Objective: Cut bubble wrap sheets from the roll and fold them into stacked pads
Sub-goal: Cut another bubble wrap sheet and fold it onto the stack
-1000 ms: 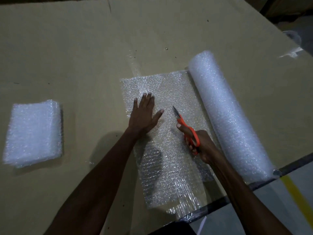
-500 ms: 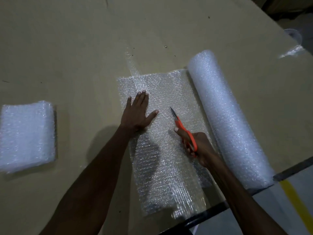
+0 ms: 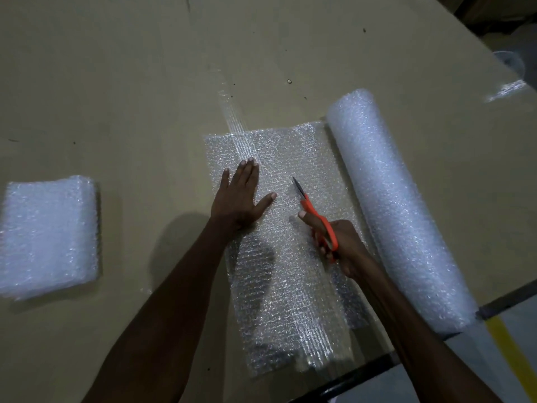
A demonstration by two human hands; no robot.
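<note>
Orange-handled scissors [image 3: 313, 212] sit in your right hand [image 3: 340, 245], fingers curled through and round the loops, the index finger stretched along the handle. Their long axis runs from near-right to far-left, and the dark blades point away from you, tilted a little toward the left; the blades look nearly together, though you cannot tell whether any wrap lies between them.

Take the bubble wrap roll [image 3: 398, 210] as your landmark. It lies on the cardboard-covered table [image 3: 130, 82] with its long axis running from the far side toward you, slanting to the right as it nears the table's front edge. The unrolled sheet [image 3: 290, 286] spreads flat from the roll's left side, its long axis parallel to the roll. The scissors rest over this sheet, just left of the roll about midway along its length.

Your left hand [image 3: 241, 199] lies flat on the sheet further left of the roll, fingers straight and pointing away from you, thumb spread toward the scissors, pressing the wrap down.

Well to the left of the roll, apart from the sheet, sits a stack of folded pads [image 3: 48, 237].
</note>
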